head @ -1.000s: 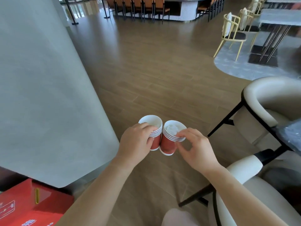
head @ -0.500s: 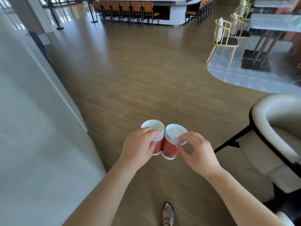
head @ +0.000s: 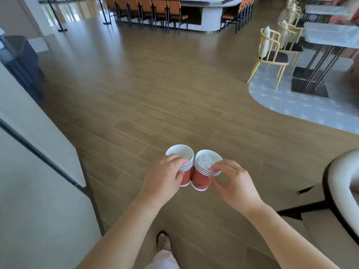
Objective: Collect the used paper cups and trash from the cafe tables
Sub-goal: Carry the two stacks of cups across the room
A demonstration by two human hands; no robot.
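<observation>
I carry two stacks of red paper cups with white striped rims, side by side and touching, above the wooden floor. My left hand [head: 163, 175] is closed around the left cup stack [head: 186, 176], whose top cup looks white inside. My right hand [head: 232, 183] pinches the rim and side of the right cup stack [head: 200, 178], and crumpled white paper trash [head: 205, 161] fills its top cup.
A grey wall or counter [head: 35, 181] runs along my left. A white armchair [head: 338, 191] with a black frame stands at the right. Further off are yellow chairs [head: 270, 55], a grey table [head: 330, 35] and a bar with orange chairs [head: 155, 10]. A dark bin [head: 23, 63] stands far left.
I have walked forward with both cup stacks held the same way. The grey wall and the white armchair have slid outward and back, and the red box at lower left is gone from view.
</observation>
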